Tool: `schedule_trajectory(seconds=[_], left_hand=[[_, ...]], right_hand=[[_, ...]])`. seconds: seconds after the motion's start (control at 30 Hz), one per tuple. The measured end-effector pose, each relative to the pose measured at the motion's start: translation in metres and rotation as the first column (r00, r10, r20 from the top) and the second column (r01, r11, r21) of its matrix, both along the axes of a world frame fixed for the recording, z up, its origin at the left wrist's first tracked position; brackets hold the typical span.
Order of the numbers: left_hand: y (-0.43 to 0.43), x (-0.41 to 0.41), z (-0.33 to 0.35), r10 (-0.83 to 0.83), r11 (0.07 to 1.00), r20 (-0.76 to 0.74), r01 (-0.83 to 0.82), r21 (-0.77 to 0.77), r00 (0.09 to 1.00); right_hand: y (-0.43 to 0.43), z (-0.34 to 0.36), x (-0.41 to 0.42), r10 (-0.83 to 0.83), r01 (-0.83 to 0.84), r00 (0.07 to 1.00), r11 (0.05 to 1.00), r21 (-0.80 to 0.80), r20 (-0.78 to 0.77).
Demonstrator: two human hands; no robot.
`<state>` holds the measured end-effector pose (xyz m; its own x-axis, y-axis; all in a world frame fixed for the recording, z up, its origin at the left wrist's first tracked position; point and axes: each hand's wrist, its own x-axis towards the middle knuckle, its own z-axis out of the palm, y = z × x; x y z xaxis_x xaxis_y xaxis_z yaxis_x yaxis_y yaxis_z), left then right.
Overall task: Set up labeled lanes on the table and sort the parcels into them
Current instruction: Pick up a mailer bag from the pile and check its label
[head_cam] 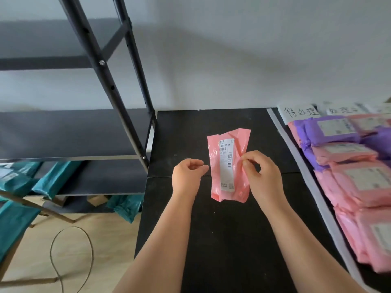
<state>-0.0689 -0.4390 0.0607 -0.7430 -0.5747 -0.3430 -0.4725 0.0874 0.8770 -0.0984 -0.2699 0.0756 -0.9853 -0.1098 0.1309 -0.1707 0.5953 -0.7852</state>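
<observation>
Pink parcel (229, 166): between my hands, over the black surface (211, 229); its long axis runs away from me, with the far end tipped slightly right.
Right hand (262, 176): pinches the parcel's right edge.
Left hand (187, 175): loosely curled, holding nothing, just beside the parcel's left edge.
Shipping label (226, 163): faces me, lengthwise, with barcodes; I read only "29".
Lane sign (301, 112): beyond my right hand, reads "待处理".
</observation>
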Motion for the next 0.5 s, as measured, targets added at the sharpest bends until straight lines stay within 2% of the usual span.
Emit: schedule_trajectory(seconds=[0.13, 0.2, 0.3, 0.5], left_hand=[[0.006, 0.019, 0.008, -0.028, 0.999, -0.030, 0.028, -0.025, 0.999], [0.013, 0.026, 0.009, -0.081, 0.995, -0.006, 0.081, 0.052, 0.997], [0.025, 0.033, 0.009, -0.138, 0.980, -0.048, 0.144, 0.139, 0.989], [0.042, 0.044, 0.012, -0.151, 0.987, -0.082, 0.155, 0.051, 0.985]], right_hand=[[0.007, 0.017, 0.027, -0.020, 0.019, 0.999, 0.999, -0.049, -0.028], [0.012, 0.023, 0.037, -0.029, 0.026, 0.999, 0.997, -0.073, -0.043], [0.024, 0.026, 0.049, -0.062, 0.057, 0.997, 0.995, -0.080, -0.052], [0.046, 0.023, 0.075, -0.159, 0.158, 0.987, 0.986, -0.057, -0.030]])
